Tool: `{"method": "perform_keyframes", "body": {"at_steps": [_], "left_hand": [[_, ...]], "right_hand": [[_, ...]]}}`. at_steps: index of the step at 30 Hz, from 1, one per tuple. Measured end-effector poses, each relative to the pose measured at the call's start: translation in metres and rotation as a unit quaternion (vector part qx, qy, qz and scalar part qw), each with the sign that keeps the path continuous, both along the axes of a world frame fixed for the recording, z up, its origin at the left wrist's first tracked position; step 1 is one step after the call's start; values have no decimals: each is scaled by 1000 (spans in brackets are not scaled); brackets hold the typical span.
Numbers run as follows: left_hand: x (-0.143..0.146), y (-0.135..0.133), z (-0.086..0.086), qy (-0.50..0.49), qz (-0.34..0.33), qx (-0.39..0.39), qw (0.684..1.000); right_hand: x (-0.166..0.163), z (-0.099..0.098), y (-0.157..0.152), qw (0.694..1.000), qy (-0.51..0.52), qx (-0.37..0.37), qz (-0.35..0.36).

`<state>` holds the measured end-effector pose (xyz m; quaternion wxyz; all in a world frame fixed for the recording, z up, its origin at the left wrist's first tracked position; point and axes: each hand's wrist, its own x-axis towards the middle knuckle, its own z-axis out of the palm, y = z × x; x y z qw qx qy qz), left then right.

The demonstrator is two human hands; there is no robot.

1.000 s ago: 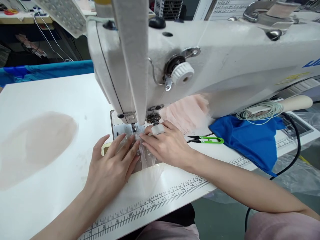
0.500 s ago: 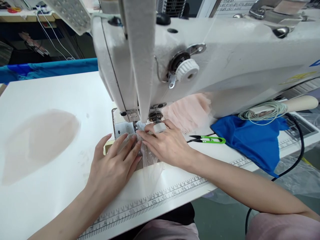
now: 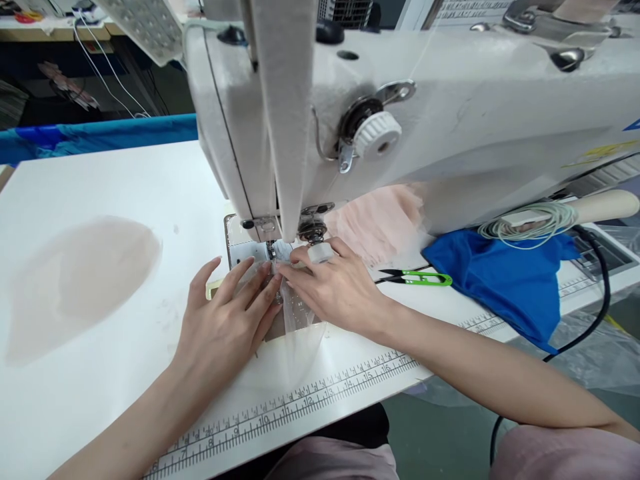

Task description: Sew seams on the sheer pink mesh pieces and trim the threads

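Observation:
A narrow piece of sheer, pale fabric (image 3: 299,313) runs from below the needle area of a white sewing machine (image 3: 450,113) toward the table's front edge. My left hand (image 3: 227,313) lies spread over the fabric's left side, its fingertips just in front of the presser foot (image 3: 271,250). From the right, my right hand (image 3: 335,283) rests with stretched fingers on the same fabric, close beside the foot. The two hands' fingertips nearly meet there. Part of the fabric is hidden under the fingers.
Green-handled thread snips (image 3: 425,278) lie right of my right hand, near a blue cloth (image 3: 505,280) and a coil of pale cord (image 3: 530,223). Peach fabric (image 3: 377,223) sits behind the needle. A sheer oval piece (image 3: 85,287) lies at left. A printed ruler (image 3: 300,408) follows the front edge.
The sheer fabric has shifted slightly toward the needle, and my left fingers have moved a little up and left with it. My right hand stays almost in place.

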<state>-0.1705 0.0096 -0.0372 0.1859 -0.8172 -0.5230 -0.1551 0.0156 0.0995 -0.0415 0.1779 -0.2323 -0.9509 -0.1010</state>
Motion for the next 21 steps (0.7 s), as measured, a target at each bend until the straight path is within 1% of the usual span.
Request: {"method": "perform_keyframes", "body": {"at_steps": [11,17,21], "left_hand": [[-1,2,-1,-12,10,-14,1000],[-1,2,-3,-30,10,-21,999],[0,1,-2,-18,15,-20,1000]], "right_hand": [[1,3,2,999,-18,-45,-14],[0,4,3,998,-25,-50,-20],[0,5,3,998,-27,-54,-22]]}}
